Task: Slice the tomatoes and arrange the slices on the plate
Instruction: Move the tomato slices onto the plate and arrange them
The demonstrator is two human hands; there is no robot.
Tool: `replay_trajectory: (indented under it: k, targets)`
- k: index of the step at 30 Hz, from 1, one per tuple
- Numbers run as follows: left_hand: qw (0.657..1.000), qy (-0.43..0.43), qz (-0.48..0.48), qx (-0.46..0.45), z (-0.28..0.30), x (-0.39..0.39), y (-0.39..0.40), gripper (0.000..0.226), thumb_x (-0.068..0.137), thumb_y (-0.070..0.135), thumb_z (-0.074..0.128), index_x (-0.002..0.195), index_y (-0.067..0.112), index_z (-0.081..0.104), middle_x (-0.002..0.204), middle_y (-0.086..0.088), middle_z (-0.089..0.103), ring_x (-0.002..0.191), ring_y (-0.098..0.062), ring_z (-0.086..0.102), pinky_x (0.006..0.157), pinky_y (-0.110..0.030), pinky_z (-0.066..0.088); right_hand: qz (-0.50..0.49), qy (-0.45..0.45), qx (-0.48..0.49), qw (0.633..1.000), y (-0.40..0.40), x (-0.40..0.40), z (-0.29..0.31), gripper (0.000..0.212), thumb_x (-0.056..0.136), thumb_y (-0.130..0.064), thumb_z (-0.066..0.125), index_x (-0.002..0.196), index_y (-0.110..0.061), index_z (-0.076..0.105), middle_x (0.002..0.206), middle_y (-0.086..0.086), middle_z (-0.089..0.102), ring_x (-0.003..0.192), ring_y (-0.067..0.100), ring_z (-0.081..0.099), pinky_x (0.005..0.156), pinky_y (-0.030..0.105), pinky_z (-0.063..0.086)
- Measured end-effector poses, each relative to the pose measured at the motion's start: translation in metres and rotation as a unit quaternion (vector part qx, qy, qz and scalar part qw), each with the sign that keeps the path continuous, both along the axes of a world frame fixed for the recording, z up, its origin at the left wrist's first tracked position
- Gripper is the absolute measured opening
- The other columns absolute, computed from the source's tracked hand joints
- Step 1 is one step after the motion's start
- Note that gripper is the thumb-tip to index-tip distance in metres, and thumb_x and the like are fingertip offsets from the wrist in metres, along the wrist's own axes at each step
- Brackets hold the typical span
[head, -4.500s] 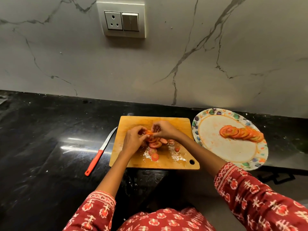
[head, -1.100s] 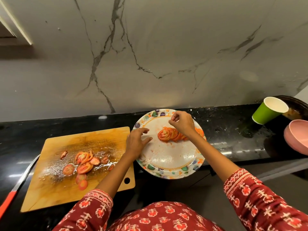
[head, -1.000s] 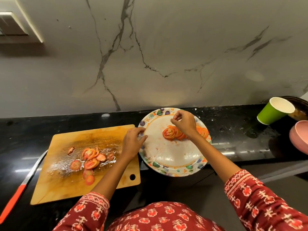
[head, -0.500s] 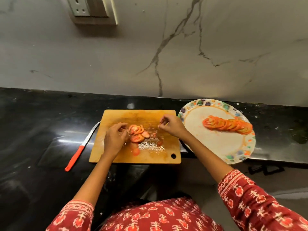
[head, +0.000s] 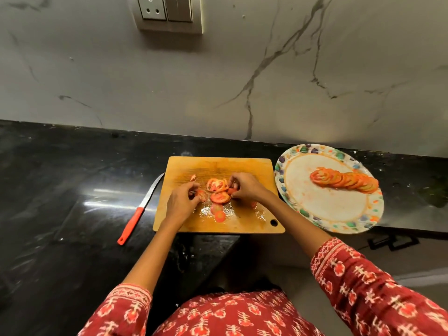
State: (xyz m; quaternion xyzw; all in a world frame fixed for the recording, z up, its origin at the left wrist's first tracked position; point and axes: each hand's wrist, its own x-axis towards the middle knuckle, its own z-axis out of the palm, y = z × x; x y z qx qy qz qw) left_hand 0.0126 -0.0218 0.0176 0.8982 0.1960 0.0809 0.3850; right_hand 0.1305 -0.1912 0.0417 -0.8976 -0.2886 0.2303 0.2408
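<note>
Black tabletop [head: 72, 180], marble wall behind. Your left hand [head: 180, 204] & right hand [head: 244, 187] each pinch loose slices [head: 219, 191] on the board [head: 218, 221]. Right of your grip, plate [head: 315, 214] already holds one row [head: 344, 180]; approx. half left to move. Knife [head: 138, 214] idle.

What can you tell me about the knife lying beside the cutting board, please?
The knife has a bright red-orange handle, plastic by the look of it, and a slim, pale metal blade. It lies flat on the black countertop, left of the wooden cutting board, set diagonally: the handle end points toward the person, and the blade tip reaches up to the board's left edge. Whether the tip touches the board is unclear. Neither hand touches it.
</note>
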Motion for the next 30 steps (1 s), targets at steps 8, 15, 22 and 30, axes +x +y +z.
replay_trajectory:
  k: [8, 15, 22, 30]
  targets:
    - [0.999, 0.032, -0.014, 0.021, 0.004, 0.011, 0.002, 0.034, 0.079, 0.013, 0.069, 0.113, 0.016, 0.062, 0.112, -0.002, 0.065, 0.097, -0.019, 0.059, 0.08, -0.034, 0.049, 0.013, -0.007, -0.029, 0.999, -0.01, 0.005, 0.005, 0.017, 0.08, -0.004, 0.064, 0.086, -0.015, 0.052, 0.075, -0.005, 0.051, 0.066, 0.007, 0.047, 0.055, 0.014, 0.037]
    - [0.991, 0.12, -0.04, 0.05, 0.012, 0.018, 0.002, 0.023, 0.08, 0.013, 0.07, 0.102, 0.015, 0.064, 0.098, -0.001, 0.063, 0.092, -0.017, 0.057, 0.073, -0.029, 0.042, -0.059, -0.011, 0.035, 0.998, -0.026, 0.029, 0.018, 0.013, 0.08, -0.008, 0.064, 0.087, -0.012, 0.054, 0.076, 0.001, 0.053, 0.069, 0.011, 0.049, 0.061, 0.021, 0.041]
    - [0.993, 0.104, 0.024, 0.053, 0.022, 0.028, -0.012, 0.026, 0.084, 0.002, 0.057, 0.064, 0.019, 0.054, 0.064, 0.007, 0.057, 0.065, -0.011, 0.055, 0.061, -0.025, 0.042, -0.082, -0.021, 0.071, 0.994, -0.049, 0.037, 0.02, 0.012, 0.078, -0.007, 0.069, 0.083, -0.007, 0.057, 0.082, 0.011, 0.06, 0.075, 0.016, 0.054, 0.063, 0.022, 0.046]
    - [0.999, -0.006, -0.024, -0.025, 0.044, 0.078, -0.061, 0.017, 0.087, -0.003, 0.054, 0.09, 0.014, 0.058, 0.084, 0.001, 0.059, 0.076, -0.007, 0.057, 0.055, -0.011, 0.044, -0.17, -0.035, 0.101, 0.98, -0.116, 0.055, 0.028, 0.016, 0.076, -0.003, 0.064, 0.089, -0.011, 0.058, 0.077, 0.005, 0.06, 0.066, 0.016, 0.055, 0.057, 0.02, 0.042]
